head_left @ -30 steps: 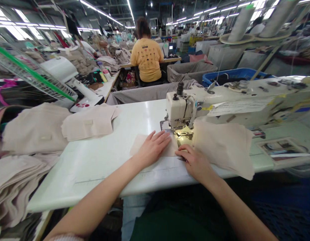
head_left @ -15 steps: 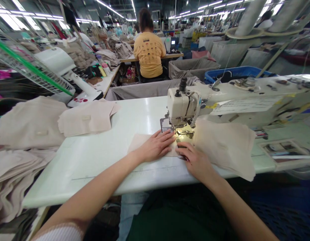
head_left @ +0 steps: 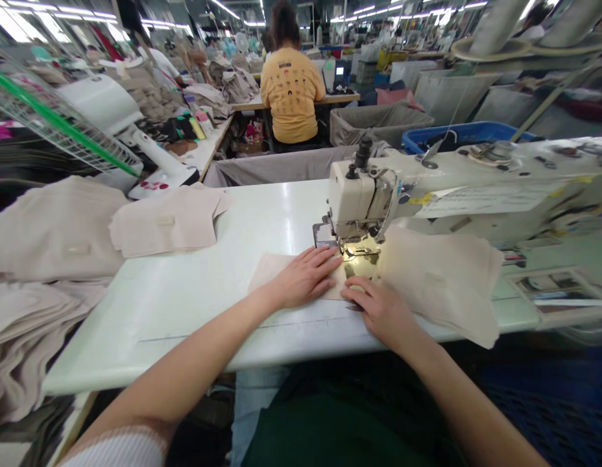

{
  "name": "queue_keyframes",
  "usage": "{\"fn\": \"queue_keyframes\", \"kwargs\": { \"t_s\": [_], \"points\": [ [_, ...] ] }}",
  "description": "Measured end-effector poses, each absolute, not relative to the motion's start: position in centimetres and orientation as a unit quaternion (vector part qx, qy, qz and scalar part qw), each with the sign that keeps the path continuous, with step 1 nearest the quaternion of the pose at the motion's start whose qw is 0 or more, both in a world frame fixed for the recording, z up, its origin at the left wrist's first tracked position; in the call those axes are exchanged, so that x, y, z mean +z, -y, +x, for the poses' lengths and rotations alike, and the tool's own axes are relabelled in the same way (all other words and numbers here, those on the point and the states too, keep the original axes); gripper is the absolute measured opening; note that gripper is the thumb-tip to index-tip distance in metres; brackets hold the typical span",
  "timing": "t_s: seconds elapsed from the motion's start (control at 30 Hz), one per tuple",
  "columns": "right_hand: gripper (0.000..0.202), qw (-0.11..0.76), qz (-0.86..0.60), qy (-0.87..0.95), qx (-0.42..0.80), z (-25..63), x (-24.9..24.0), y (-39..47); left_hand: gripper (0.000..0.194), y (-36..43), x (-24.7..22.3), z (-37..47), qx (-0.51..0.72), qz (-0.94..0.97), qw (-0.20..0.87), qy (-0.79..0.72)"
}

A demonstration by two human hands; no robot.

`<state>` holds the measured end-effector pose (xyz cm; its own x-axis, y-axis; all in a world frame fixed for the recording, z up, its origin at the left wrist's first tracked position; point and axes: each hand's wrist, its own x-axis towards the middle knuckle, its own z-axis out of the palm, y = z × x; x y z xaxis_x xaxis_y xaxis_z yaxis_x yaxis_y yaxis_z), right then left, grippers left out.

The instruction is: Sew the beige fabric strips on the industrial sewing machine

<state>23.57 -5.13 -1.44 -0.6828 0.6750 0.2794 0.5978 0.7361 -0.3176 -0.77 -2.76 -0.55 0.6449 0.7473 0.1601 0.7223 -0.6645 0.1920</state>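
My left hand [head_left: 308, 275] lies flat with its fingers stretched over a pale beige fabric piece [head_left: 266, 269], pressing it on the table just left of the needle area. The sewing machine [head_left: 357, 201] stands above, its lamp lighting the metal needle plate [head_left: 362, 263]. My right hand [head_left: 379, 308] is closed, thumb and fingers together at the fabric's right edge. From under its fingers sticks a small dark pointed tool [head_left: 353, 308], mostly hidden. Right of this hand, beige fabric pieces [head_left: 442, 279] lie beside the machine, their front corner hanging over the table edge.
Beige fabric stacks [head_left: 165, 224] lie on the table's left end, with more folded layers [head_left: 33, 331] beyond its left edge. A white fan [head_left: 106, 117] with a wire guard stands back left. Cloth bins [head_left: 291, 165] and a blue basket [head_left: 457, 133] are behind. A co-worker [head_left: 291, 91] sits ahead.
The view has shifted slightly. Both hands keep nearly the same place on the fabric; the right index finger and thumb look a little closer together.
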Motion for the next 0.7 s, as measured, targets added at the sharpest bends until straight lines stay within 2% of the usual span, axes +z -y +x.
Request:
{"fn": "queue_keyframes", "kwargs": {
  "t_s": [0.17, 0.33, 0.47, 0.63, 0.7],
  "points": [
    [0.046, 0.207, -0.335, 0.909, 0.136, 23.8, -1.6, 5.3, 0.049, 2.6, -0.6, -1.1, 0.172, 0.897, 0.08, -0.399],
    [0.028, 0.304, -0.443, 0.796, 0.278, 22.5, -1.4, 4.5, 0.042, 2.8, -0.9, -1.3, 0.255, 0.853, 0.095, -0.445],
    [0.029, 0.334, -0.506, 0.712, 0.355, 20.8, -1.0, 3.0, 0.045, 3.2, -1.0, -1.1, 0.258, 0.853, 0.1, -0.442],
    [0.028, 0.362, -0.497, 0.664, 0.425, 19.8, -0.8, 1.7, 0.047, 3.3, -0.9, -1.0, 0.275, 0.842, 0.131, -0.445],
    [0.032, 0.347, -0.5, 0.667, 0.43, 19.8, -0.9, 1.6, 0.046, 3.2, -0.9, -1.0, 0.284, 0.836, 0.141, -0.448]
  ]
}}
